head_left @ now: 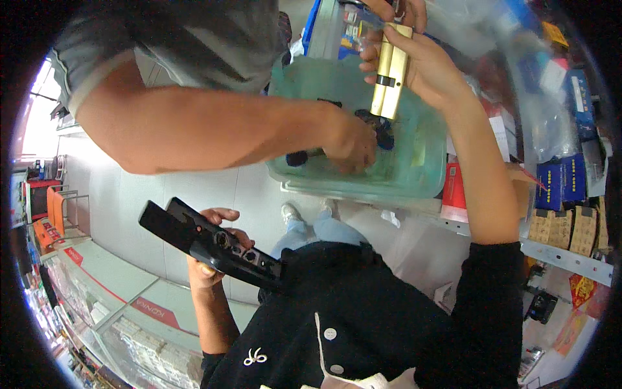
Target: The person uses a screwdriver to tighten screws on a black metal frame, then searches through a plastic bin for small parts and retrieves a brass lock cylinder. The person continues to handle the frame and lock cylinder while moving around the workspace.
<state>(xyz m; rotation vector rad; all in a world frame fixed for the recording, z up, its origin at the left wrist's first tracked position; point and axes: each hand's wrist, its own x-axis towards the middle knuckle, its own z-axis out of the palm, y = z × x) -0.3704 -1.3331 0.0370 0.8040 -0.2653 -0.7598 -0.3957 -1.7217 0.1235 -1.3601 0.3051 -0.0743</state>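
My left hand [210, 259] grips a long black door lock [227, 253] made of two parallel slabs, with its fingers and thumb wrapped round it. The lock slants across in front of my waist. In my right hand [424, 65] is a brass lock cylinder [390, 74] with a dark band near its middle, held over a green translucent plastic bin [414, 185]. Another person's fingers [382, 8] are at the cylinder's top end; whether they touch it I cannot tell. That person's hand [350, 142] reaches into the bin among dark pieces [383, 133], its fingertips partly hidden.
The other person's forearm [214, 129] crosses from the left. On the right, boxes [560, 181] and plastic bags crowd a metal-edged shelf [570, 259]. A glass display counter [139, 305] stands at lower left, with orange chairs [52, 223] beyond. Pale floor tiles [129, 175] lie between.
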